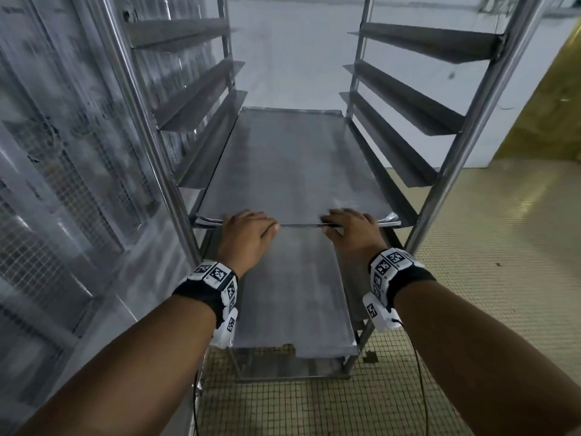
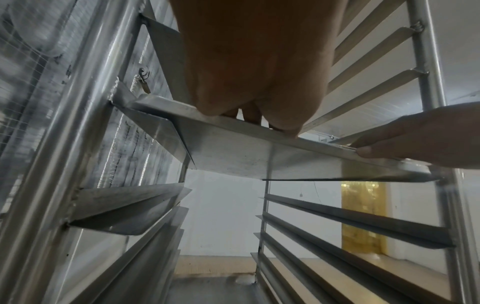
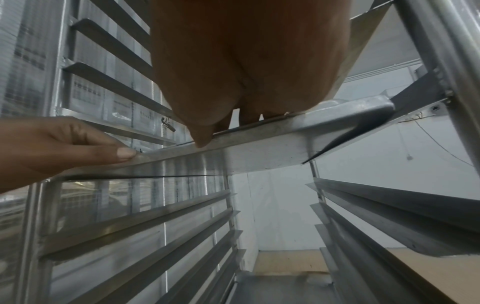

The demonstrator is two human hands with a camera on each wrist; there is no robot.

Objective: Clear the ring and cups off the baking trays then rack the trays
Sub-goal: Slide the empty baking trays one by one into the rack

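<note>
Upper baking tray (image 1: 292, 165) sits flat in the tray rack (image 1: 471, 121), side edges on the angle runners (image 1: 405, 149), nothing on it. Left hand (image 1: 246, 236) grips its near rim at the left half: fingers curled over the top, thumb (image 3: 124, 153) pressed against the rim's front face. Right hand (image 1: 353, 232) does the same at the right half, thumb (image 2: 369, 152) on the rim face. Hands apart, bare rim between them. Second tray (image 1: 292, 297) lies lower in the rack, its near edge sticking out past the posts toward the person. Tiled floor (image 1: 487, 247) under the rack. Marker wristbands (image 1: 217, 278) on both wrists.
</note>
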